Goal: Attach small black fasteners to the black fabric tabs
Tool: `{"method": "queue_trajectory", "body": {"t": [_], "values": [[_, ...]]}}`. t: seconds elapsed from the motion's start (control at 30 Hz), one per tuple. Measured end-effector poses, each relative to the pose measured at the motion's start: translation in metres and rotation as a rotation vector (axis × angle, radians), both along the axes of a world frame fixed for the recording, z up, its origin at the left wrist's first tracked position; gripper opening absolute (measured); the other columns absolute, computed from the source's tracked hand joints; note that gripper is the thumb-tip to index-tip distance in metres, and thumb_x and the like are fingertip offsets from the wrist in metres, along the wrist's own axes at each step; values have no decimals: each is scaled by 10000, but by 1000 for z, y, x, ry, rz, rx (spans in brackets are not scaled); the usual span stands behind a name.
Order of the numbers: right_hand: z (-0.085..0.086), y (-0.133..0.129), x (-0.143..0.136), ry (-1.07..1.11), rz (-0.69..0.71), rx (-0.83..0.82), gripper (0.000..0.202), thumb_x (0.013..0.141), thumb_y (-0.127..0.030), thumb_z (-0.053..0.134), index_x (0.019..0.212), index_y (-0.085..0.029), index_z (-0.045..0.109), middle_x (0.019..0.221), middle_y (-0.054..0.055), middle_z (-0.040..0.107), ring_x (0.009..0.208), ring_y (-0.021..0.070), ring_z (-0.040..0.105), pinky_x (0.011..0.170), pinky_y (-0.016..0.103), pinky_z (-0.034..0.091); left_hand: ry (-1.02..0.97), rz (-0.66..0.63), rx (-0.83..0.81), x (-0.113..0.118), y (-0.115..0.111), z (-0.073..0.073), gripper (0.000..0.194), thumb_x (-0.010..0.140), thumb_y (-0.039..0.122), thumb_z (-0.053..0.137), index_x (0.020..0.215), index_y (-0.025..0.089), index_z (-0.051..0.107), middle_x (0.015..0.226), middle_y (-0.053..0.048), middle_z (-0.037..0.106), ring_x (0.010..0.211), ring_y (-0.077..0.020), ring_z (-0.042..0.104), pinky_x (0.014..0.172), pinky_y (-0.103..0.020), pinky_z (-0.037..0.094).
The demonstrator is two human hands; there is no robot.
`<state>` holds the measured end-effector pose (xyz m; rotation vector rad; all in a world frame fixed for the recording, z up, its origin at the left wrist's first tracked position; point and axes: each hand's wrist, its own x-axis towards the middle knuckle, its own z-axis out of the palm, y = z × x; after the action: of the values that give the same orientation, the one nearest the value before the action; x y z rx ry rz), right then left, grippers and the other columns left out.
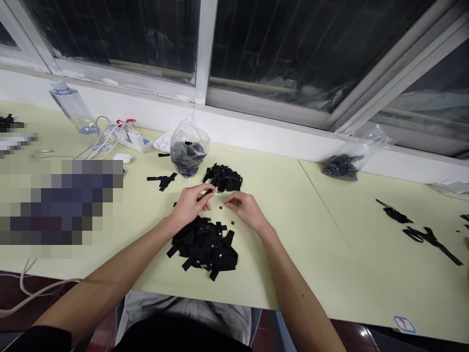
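My left hand (pixel 191 204) is closed, pinching a small black fabric strip (pixel 208 192) between thumb and fingers. To its right, my right hand (pixel 244 210) is closed with thumb and fingertips together; a tiny dark bit shows at the tips, too small to name. Between and below the hands, small black rings (pixel 221 208) lie on the table. A large heap of black fabric pieces (pixel 205 247), some with shiny spots, spreads nearer my body, under the left wrist. Just beyond my hands sits a smaller pile of black strips (pixel 223 177).
A clear plastic bag (pixel 189 151) of black pieces stands behind the left hand. Another bag (pixel 340 166) lies at the back right. A water bottle (pixel 78 115) and a power strip (pixel 132 139) with cables are at the back left. Black straps (pixel 432 239) lie far right.
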<state>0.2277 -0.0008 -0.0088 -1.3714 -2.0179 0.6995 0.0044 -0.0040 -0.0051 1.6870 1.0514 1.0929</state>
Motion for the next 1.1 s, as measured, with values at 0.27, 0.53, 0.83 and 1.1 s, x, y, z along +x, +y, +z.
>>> {"method": "queue_trajectory", "body": {"t": [0.27,0.53,0.83,1.1], "values": [[8,-3,-16,427,-51,-77,173,797,-384,730,839,-217,724,858,42,718,782,194,635,742,349,481,17,-40,-11,-3,1,2,450,942,344,575,1369,204,567,797,-51,736,564,-142,689,544,-234,584],[9,-10,-35,717,-74,-165,205,745,-393,788,836,-223,718,926,38,693,847,185,611,777,322,492,-72,-190,-112,4,-5,1,557,912,299,615,1451,242,485,818,-36,753,580,-164,704,540,-253,598],[0,-12,-46,842,-120,-209,179,739,-354,796,809,-211,714,788,11,666,729,149,582,704,289,462,-82,-236,-122,6,-8,5,578,894,266,637,1451,247,484,827,-33,753,608,-166,715,549,-250,605],[0,-14,-49,863,-160,-215,219,720,-375,809,803,-213,689,748,6,669,687,150,592,684,294,468,-72,-246,-110,7,-7,3,574,901,258,626,1456,260,479,776,-28,738,604,-168,712,551,-248,604]]}}
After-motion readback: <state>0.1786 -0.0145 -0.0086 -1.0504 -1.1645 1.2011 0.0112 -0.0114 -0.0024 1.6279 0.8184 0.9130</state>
